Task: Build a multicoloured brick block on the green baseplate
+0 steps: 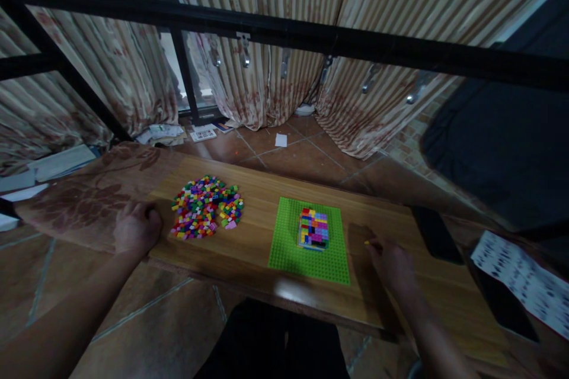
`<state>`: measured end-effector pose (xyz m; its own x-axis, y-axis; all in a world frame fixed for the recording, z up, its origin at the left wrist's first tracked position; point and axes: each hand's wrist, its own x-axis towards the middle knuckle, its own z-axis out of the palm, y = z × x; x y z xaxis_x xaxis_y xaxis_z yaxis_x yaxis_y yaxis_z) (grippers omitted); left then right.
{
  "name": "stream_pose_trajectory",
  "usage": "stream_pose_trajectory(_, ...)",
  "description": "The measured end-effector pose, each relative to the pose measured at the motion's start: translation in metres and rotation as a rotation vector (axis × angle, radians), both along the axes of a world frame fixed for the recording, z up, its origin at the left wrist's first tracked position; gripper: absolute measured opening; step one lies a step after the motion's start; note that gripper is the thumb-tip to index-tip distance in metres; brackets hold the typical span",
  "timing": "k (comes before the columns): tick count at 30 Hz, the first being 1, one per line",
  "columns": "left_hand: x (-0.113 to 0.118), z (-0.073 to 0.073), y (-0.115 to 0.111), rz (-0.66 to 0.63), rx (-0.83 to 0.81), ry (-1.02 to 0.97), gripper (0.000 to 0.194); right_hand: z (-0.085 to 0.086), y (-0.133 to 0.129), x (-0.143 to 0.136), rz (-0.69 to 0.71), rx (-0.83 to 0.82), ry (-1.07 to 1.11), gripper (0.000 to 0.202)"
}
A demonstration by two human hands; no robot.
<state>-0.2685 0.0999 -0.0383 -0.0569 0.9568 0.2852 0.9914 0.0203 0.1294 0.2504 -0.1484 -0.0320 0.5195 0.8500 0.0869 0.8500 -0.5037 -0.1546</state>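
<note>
My right hand (393, 263) is over the wooden board, to the right of a green baseplate (284, 257). Its fingertips pinch a tiny yellow brick (367, 243). On the baseplate stands a block of stacked toy bricks (313, 228) in many colours, with red, yellow, purple and blue on top. My left hand (136, 228) rests closed at the left end of the board, with nothing visible in its curled fingers. Just right of it lies a loose pile of small coloured bricks (200, 207), apart from the hand.
The long wooden board (255, 213) lies on a brown patterned cloth (111, 183). A dark phone-like slab (437, 234) and a printed sheet (524, 278) are at the right. A black metal bar (284, 29) crosses beyond the board, before striped curtains (288, 89). Papers lie on the tiled floor.
</note>
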Motion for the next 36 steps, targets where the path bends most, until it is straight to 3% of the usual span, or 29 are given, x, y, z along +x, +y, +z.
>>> stream_pose_trajectory(4, -0.001, -0.002, 0.001, -0.014, 0.020, 0.026, 0.041, 0.014, 0.011, -0.012, 0.007, 0.157, 0.150, 0.029)
stream_pose_trajectory(7, -0.003, -0.004, 0.002, -0.023, 0.032, 0.044, 0.040, 0.035, 0.035, -0.033, 0.103, 0.321, 0.298, 0.028)
stream_pose_trajectory(12, -0.001, -0.001, 0.001, -0.031, 0.020, 0.040, 0.040, 0.058, 0.081, -0.066, 0.364, 0.287, 0.352, 0.024)
stream_pose_trajectory(16, 0.000, 0.000, -0.001, 0.001, 0.010, -0.016, 0.038, 0.057, 0.096, -0.072, 0.408, 0.197, 0.257, 0.024)
stream_pose_trajectory(24, 0.000, -0.003, -0.001, 0.009, 0.017, -0.041, 0.039, 0.062, 0.098, -0.074, 0.445, 0.079, 0.178, 0.026)
stream_pose_trajectory(36, 0.000, -0.003, -0.001, 0.004, 0.025, 0.012, 0.038, 0.062, 0.098, -0.072, 0.492, 0.069, 0.207, 0.032)
